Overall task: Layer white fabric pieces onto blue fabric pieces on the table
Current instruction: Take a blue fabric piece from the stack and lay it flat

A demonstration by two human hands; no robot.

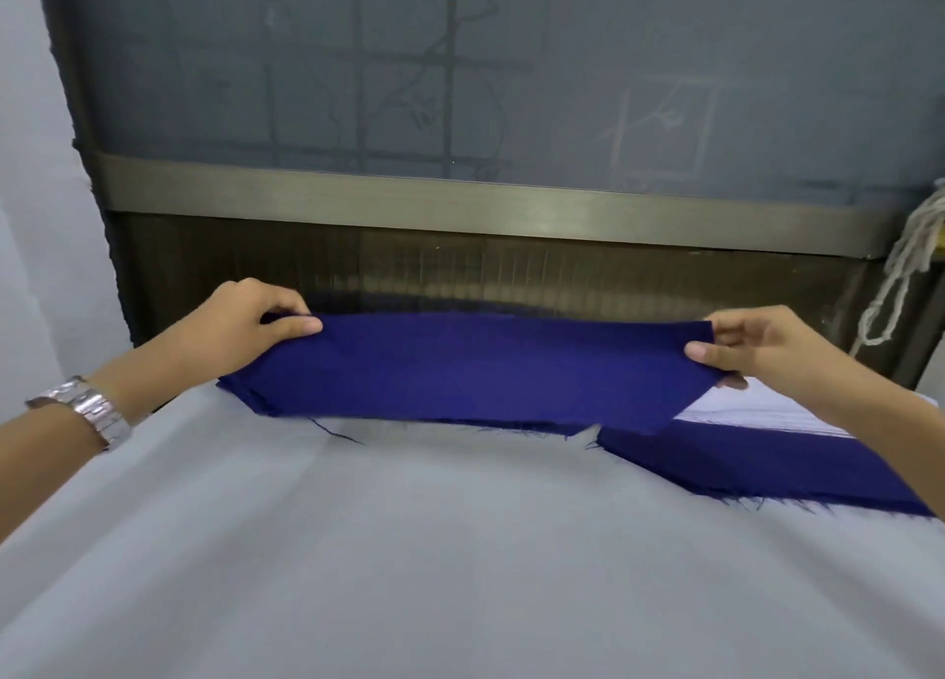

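Likely a tailoring workroom: a cloth-covered table (460,566) with cut, frayed blue fabric pieces (767,466) below a frosted window (307,75).

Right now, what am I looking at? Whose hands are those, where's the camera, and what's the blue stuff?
There is no machine here: a person works with bare hands, and the one picture comes from a camera on their head, looking forward and down. The left hand, with a watch on its wrist, and the right hand each pinch one end of a blue piece, stretched between them, its near edge on the cloth-covered table. To the right lies a second blue piece, with white fabric showing beside it.
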